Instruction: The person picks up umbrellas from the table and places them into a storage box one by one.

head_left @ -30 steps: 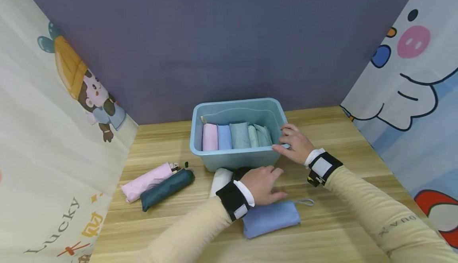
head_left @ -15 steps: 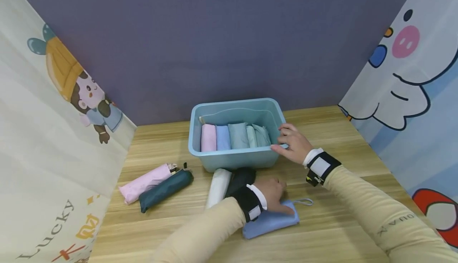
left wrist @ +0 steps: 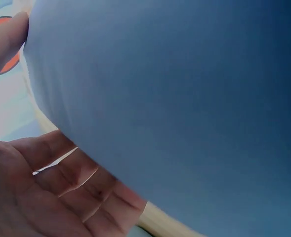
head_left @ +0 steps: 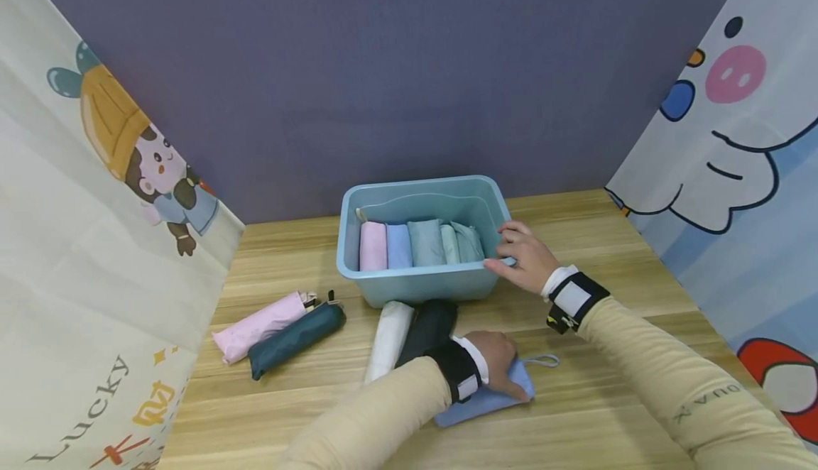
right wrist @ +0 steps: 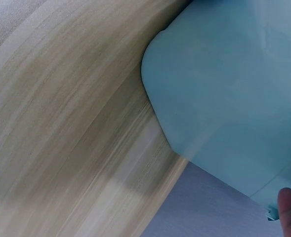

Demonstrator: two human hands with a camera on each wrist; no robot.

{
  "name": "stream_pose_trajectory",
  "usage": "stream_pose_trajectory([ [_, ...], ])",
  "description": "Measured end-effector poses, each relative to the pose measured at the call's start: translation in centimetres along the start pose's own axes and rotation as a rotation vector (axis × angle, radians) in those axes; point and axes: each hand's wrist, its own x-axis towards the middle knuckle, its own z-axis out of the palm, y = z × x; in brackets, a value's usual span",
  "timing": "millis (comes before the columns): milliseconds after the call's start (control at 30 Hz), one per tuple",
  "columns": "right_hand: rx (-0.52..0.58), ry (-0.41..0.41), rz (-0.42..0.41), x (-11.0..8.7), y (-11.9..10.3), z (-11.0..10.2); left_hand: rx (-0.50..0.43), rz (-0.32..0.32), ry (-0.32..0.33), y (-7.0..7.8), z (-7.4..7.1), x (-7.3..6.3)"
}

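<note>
My left hand (head_left: pixel 497 361) grips a blue folding umbrella (head_left: pixel 476 405) with a wrist loop, which lies on the table in front of the bin. In the left wrist view, the umbrella's blue fabric (left wrist: pixel 160 98) fills most of the picture, between the thumb and the other fingers. My right hand (head_left: pixel 525 257) holds the near right corner of a light blue plastic bin (head_left: pixel 422 287). The right wrist view shows the bin's side (right wrist: pixel 224 89) and one fingertip. Inside the bin, a pink bundle (head_left: pixel 373 246), a blue bundle (head_left: pixel 399 246) and several grey-green ones stand in a row.
Left of the bin lie a pink folding umbrella (head_left: pixel 262 328) and a dark green one (head_left: pixel 297 340). A white rolled umbrella (head_left: pixel 388 339) and a black one (head_left: pixel 429 328) lie before the bin, partly behind the left arm. A dark wall (head_left: pixel 409 86) rises behind.
My left hand has moved down and slightly right from above the black umbrella onto the blue umbrella and now grips it. The right hand has stayed on the bin's corner.
</note>
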Motion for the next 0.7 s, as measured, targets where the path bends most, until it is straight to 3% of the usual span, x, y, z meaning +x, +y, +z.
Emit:
stream_pose_trajectory([
  [200,-0.002,-0.006,0.006,0.01,-0.05,-0.05,0.052,-0.019,-0.044,0.39,-0.07,0.24],
  [700,-0.001,-0.004,0.009,0.10,0.03,0.01,0.141,0.050,-0.002,1.04,0.09,0.86],
])
